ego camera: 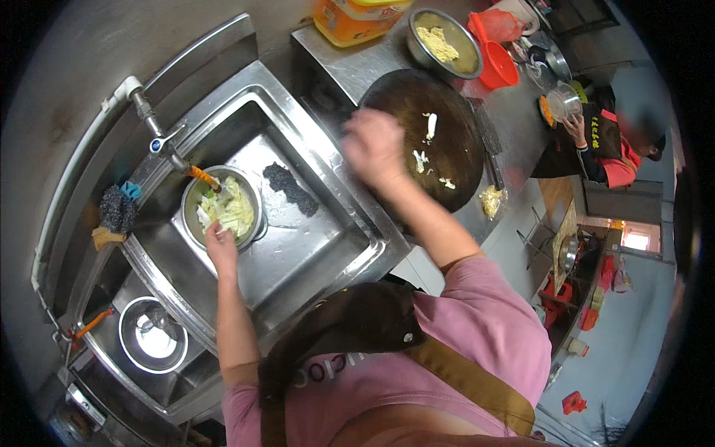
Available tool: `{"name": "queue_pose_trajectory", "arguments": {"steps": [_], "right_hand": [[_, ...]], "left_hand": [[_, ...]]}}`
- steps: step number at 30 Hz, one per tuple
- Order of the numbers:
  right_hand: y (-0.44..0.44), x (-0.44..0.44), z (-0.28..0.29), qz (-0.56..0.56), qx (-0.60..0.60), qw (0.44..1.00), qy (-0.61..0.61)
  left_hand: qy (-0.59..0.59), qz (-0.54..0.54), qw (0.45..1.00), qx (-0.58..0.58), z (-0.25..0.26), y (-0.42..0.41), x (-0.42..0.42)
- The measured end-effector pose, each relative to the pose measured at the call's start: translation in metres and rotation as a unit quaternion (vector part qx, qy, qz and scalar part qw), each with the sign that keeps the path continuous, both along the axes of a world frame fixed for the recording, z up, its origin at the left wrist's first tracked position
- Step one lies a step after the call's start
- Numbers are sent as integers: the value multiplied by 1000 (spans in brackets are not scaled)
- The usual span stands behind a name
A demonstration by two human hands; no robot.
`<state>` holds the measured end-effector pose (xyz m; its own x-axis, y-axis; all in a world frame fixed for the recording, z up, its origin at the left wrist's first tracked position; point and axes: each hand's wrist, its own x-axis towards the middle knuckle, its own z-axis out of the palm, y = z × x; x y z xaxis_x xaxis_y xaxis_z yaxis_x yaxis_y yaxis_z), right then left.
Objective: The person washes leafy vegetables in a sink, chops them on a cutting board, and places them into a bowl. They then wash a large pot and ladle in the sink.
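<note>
A steel bowl (258,195) of chopped cabbage leaves (237,209) stands in the sink (296,234), under a faucet with an orange hose end (202,176). My left hand (222,246) is at the near rim of this bowl, its fingertips among the leaves; whether they grip a leaf or the rim is unclear. My right hand (374,145), blurred, hovers over the left edge of a round wooden chopping board (447,151). Its fingers look curled, and I cannot make out anything in them. White cabbage scraps (430,126) lie on the board.
Beside the board lies a cleaver (491,139). A metal bowl of yellow food (446,44) and a red plastic ladle (499,64) are behind it. Dark scouring mesh (290,189) rests in the sink. Another bowl (153,335) sits in the left basin. A co-worker (600,139) holds a clear container.
</note>
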<state>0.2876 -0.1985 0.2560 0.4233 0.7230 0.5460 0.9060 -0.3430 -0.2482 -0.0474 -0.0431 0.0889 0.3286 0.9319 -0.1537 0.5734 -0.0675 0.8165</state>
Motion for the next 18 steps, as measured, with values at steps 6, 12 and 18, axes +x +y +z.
{"name": "queue_pose_trajectory", "arguments": {"steps": [6,12,18], "right_hand": [[-127,140,-22,-122,-122,948,267],[-156,46,-37,24,-69,994,75],[-182,46,-31,-10,8,978,209]], "left_hand": [[-254,-193,902,-290,91,-95,98],[-222,-278,843,-404,128,-159,178],[-258,-173,778,-546,158,-212,238]]}}
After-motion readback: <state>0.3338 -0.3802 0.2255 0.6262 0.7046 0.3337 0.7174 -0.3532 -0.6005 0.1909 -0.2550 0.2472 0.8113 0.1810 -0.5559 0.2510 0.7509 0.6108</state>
